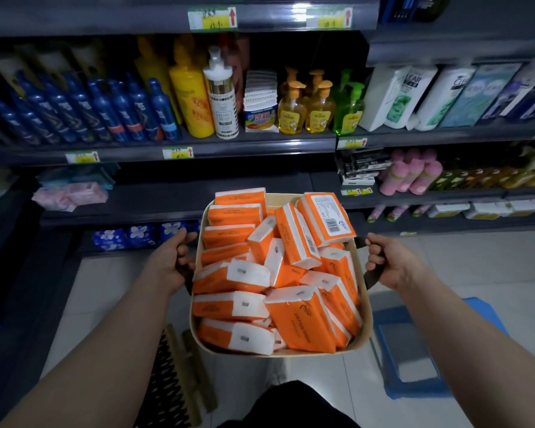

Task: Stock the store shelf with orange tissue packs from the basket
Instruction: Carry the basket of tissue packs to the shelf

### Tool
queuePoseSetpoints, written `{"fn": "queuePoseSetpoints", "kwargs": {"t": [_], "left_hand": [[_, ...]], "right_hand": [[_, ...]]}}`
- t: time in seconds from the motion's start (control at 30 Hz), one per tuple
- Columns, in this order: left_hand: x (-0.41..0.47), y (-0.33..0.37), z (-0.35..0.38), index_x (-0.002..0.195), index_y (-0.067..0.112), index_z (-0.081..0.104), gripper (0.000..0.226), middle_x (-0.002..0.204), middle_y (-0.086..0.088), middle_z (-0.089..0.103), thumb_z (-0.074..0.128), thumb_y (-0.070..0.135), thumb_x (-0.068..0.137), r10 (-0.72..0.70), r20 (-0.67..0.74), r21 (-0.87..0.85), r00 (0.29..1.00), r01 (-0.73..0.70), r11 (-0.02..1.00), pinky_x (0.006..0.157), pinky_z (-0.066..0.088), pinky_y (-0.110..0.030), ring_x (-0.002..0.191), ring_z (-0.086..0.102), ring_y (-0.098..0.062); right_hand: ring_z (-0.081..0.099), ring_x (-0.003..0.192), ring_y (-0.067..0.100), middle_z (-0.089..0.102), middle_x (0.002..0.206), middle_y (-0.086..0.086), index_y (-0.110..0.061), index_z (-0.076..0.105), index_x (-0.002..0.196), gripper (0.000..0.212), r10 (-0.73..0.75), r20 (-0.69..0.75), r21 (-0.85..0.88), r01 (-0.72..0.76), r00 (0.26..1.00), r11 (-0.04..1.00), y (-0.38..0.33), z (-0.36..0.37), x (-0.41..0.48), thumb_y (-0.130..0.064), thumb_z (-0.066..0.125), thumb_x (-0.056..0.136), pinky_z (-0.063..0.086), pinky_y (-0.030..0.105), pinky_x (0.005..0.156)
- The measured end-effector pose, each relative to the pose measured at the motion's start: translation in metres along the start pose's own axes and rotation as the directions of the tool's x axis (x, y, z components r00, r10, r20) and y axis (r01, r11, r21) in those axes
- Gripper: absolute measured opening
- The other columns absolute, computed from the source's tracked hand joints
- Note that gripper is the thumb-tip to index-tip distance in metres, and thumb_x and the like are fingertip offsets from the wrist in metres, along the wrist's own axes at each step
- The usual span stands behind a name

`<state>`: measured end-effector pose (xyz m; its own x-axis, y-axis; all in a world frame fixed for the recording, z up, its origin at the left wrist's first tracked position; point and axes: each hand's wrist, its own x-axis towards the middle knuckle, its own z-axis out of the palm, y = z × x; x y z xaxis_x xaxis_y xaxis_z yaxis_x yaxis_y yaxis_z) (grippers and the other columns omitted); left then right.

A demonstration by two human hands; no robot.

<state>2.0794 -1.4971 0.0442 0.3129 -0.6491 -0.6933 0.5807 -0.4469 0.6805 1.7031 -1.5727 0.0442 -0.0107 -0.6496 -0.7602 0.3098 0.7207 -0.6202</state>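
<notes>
Mostly crosswise, orange packs (229, 305) fill the basket (322, 353) — some tilted.

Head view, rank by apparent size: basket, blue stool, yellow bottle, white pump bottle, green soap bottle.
1. basket
2. blue stool, partly hidden by an arm and near the camera, so unsure
3. yellow bottle and white pump bottle look alike, unranked
4. green soap bottle

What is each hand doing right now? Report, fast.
Left hand: grips the left handle of the basket.
Right hand: grips the basket's right handle.
</notes>
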Motion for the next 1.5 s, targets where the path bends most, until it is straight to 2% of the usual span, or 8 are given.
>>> {"fn": "queuePoseSetpoints", "kwargs": {"t": [0.23,0.37,0.5,0.7,0.93,1.17,1.37,1.5], "left_hand": [[0.039,0.024,0.038,0.080,0.014,0.064,0.024,0.044,0.010,0.038,0.055,0.032,0.092,-0.023,-0.021,-0.031,1.000,0.022,0.999,0.053,0.027,-0.021,0.042,0.030,-0.005],[0.057,0.035,0.053,0.079,0.015,0.063,0.024,0.042,0.010,0.036,0.054,0.033,0.093,-0.034,0.005,-0.011,0.999,0.034,0.999,0.044,0.031,-0.018,0.037,0.031,-0.004],[0.083,0.053,0.073,0.078,0.015,0.062,0.025,0.038,0.011,0.035,0.053,0.033,0.093,-0.059,0.043,0.057,0.997,0.057,0.997,0.036,0.029,-0.013,0.032,0.029,-0.003],[0.128,0.078,0.098,0.077,0.016,0.061,0.026,0.036,0.011,0.033,0.053,0.034,0.094,-0.116,0.106,0.184,0.988,0.095,0.978,0.039,0.027,-0.017,0.031,0.026,-0.004],[0.182,0.104,0.122,0.083,0.016,0.063,0.023,0.042,0.011,0.033,0.054,0.036,0.093,-0.187,0.193,0.332,0.963,0.115,0.936,0.034,0.029,-0.016,0.031,0.027,-0.004],[0.217,0.100,0.142,0.086,0.016,0.070,0.022,0.063,0.009,0.042,0.063,0.037,0.087,-0.255,0.230,0.496,0.939,0.113,0.861,0.044,0.033,-0.021,0.047,0.030,-0.005],[0.235,0.062,0.155,0.087,0.014,0.069,0.023,0.055,0.010,0.037,0.060,0.036,0.090,-0.294,0.260,0.572,0.920,0.098,0.814,0.045,0.032,-0.020,0.043,0.030,-0.004],[0.256,0.025,0.162,0.086,0.013,0.064,0.025,0.043,0.010,0.034,0.054,0.034,0.094,-0.345,0.275,0.586,0.898,0.128,0.800,0.038,0.031,-0.019,0.035,0.029,-0.004]], "right_hand": [[0.024,0.030,0.005,0.033,0.037,-0.009,-0.016,0.046,0.069,0.027,-0.005,-0.051,0.003,0.005,0.999,1.000,-0.032,0.012,0.035,-0.021,0.048,0.096,0.026,0.018,0.034],[0.025,0.030,0.005,0.033,0.037,-0.009,-0.016,0.046,0.070,0.026,-0.017,-0.065,0.032,0.019,0.998,0.999,-0.044,0.015,0.046,-0.021,0.047,0.096,0.027,0.018,0.034],[0.025,0.031,0.006,0.034,0.037,-0.009,-0.015,0.047,0.069,0.027,-0.018,-0.120,0.067,0.027,0.993,0.997,-0.053,0.020,0.055,-0.022,0.048,0.095,0.027,0.016,0.035],[0.024,0.030,0.006,0.032,0.035,-0.008,-0.016,0.044,0.069,0.028,-0.033,-0.218,0.131,0.063,0.975,0.989,-0.050,0.032,0.062,-0.022,0.045,0.096,0.024,0.020,0.040],[0.023,0.031,0.007,0.031,0.038,-0.008,-0.017,0.044,0.070,0.027,0.007,-0.358,0.326,0.118,0.934,0.938,-0.020,0.047,0.062,-0.022,0.045,0.096,0.023,0.023,0.044],[0.026,0.034,0.007,0.034,0.041,-0.008,-0.016,0.050,0.072,0.025,0.059,-0.494,0.441,0.192,0.868,0.877,0.033,0.048,0.057,-0.021,0.047,0.096,0.026,0.025,0.047],[0.032,0.039,0.008,0.039,0.047,-0.006,-0.016,0.054,0.077,0.018,0.112,-0.550,0.458,0.187,0.827,0.869,0.073,0.026,0.067,-0.023,0.052,0.094,0.031,0.024,0.046],[0.032,0.035,0.007,0.036,0.043,-0.006,-0.016,0.051,0.071,0.023,0.153,-0.564,0.484,0.175,0.812,0.857,0.095,0.010,0.080,-0.022,0.051,0.094,0.032,0.024,0.044]]}}
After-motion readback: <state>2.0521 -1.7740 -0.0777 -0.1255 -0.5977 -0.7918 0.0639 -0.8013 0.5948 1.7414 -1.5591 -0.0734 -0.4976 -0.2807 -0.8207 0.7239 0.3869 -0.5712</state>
